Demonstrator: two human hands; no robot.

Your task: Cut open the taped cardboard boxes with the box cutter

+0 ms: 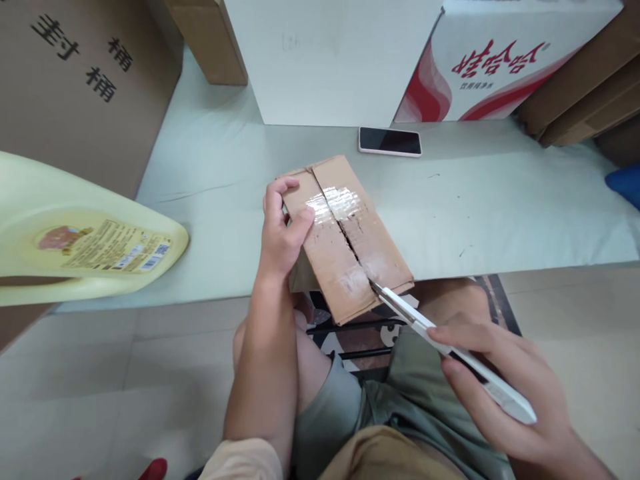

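Observation:
A small brown cardboard box (345, 233) lies at the near edge of the pale green table (500, 207), its top seam covered in clear tape and split along the middle. My left hand (281, 230) grips the box's left side, thumb on the top flap. My right hand (505, 383) holds a white utility knife (450, 347). The knife's blade tip sits in the seam at the box's near end.
A phone (390, 141) lies face up behind the box. A white and red carton (480, 60) and brown cartons (85, 87) stand at the back. A yellow jug (75, 233) lies on its side at the left. My knees are below the table edge.

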